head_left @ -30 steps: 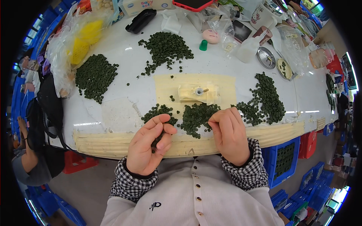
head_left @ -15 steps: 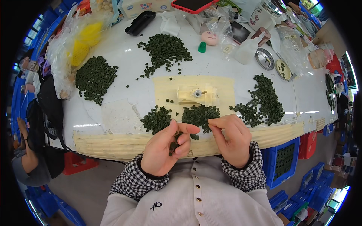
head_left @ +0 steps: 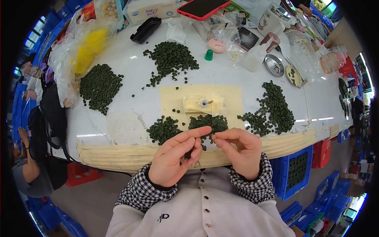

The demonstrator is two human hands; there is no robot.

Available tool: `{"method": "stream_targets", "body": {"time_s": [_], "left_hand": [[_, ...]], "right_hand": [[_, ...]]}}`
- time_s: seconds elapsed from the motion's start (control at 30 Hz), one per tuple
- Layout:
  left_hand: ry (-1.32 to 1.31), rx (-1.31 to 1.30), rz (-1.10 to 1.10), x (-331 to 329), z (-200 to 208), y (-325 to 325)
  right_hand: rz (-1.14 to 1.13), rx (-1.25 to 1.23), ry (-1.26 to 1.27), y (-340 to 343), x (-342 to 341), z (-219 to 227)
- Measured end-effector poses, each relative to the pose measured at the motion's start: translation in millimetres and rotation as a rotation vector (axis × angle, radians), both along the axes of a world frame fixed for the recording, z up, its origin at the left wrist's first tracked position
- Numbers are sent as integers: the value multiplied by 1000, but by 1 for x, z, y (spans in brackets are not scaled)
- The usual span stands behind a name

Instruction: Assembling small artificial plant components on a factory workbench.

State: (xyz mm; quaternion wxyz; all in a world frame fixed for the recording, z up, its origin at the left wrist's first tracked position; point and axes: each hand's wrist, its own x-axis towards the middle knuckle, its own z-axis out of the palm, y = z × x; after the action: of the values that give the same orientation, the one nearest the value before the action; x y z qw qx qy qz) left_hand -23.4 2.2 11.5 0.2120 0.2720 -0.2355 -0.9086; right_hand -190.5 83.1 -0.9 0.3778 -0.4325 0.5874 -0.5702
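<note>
My left hand [head_left: 172, 162] is in front of the near piles, its index finger stretched out to the right. Its other fingers are curled around a few small dark green round pieces, only partly visible. Thumb and index finger of my right hand [head_left: 243, 152] pinch together beside the left index fingertip; whatever is between them is too small to make out. Just beyond the hands lie a small pile of dark green ring-like pieces [head_left: 208, 121] and another pile [head_left: 164, 130] to its left. Behind them, a taped block with a small upright metal post [head_left: 204, 103] sits on yellowish tape.
More dark green pieces form a right pile [head_left: 276, 106], a left pile [head_left: 100, 87] and a far pile [head_left: 171, 59]. A red-edged phone [head_left: 203, 8], a green cap [head_left: 209, 55] and a white mug [head_left: 272, 19] stand farther back. Padding [head_left: 114, 156] covers the table's front edge.
My right hand has moved slightly left, bringing its pinch close to my left index fingertip. The left index finger has straightened out to the right, and the left thumb has shifted.
</note>
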Motion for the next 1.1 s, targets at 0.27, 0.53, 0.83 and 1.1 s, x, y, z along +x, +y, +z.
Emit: {"method": "stream_targets", "body": {"time_s": [0.27, 0.53, 0.83, 1.1], "left_hand": [[107, 28, -14, 10, -18, -1], [73, 47, 13, 6, -15, 0], [96, 0, -13, 9, -20, -1], [80, 0, 8, 6, -17, 1]], "right_hand": [[76, 31, -252, 3, 2, -1], [147, 20, -331, 2, 2, -5], [172, 48, -402, 2, 4, 1], [177, 33, -462, 0, 6, 3]]}}
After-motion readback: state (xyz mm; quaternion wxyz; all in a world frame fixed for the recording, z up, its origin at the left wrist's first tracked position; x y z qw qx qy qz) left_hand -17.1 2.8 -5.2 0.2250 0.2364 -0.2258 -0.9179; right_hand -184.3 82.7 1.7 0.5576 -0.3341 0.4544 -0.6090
